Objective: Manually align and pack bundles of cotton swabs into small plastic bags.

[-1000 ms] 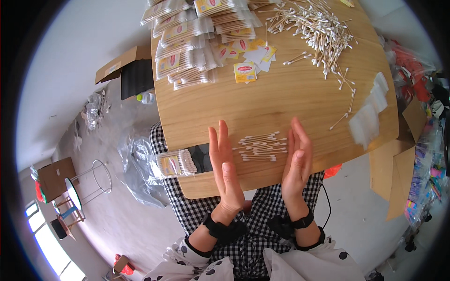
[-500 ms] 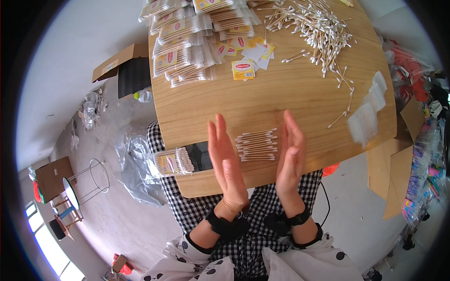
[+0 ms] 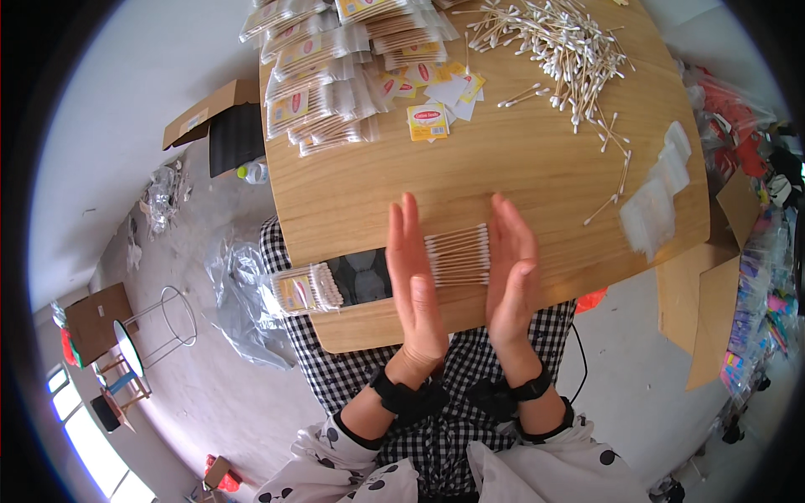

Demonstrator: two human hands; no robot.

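A row of cotton swabs (image 3: 459, 256) lies flat on the wooden table near its front edge. My left hand (image 3: 417, 293) stands on edge at the row's left ends, fingers stretched out. Facing it, my right hand (image 3: 511, 281) has its palm at the right ends, also with straight fingers. The swabs sit between the two palms, their tips close to or touching them. Left of my left hand is a dark flat piece (image 3: 360, 275), partly hidden by that hand. Beside it lies a clear bag packed with swabs and a yellow card (image 3: 300, 291).
Filled swab packets (image 3: 319, 75) are stacked at the far left, with yellow and white cards (image 3: 428, 122) beside them. Loose swabs (image 3: 570, 54) are heaped at the far right. Clear bags (image 3: 650, 218) lie by the right edge. An open cardboard box (image 3: 696, 302) stands right of the table.
My palms have come closer together around the swabs. Their ends, uneven before, now line up more evenly. The view has shifted slightly.
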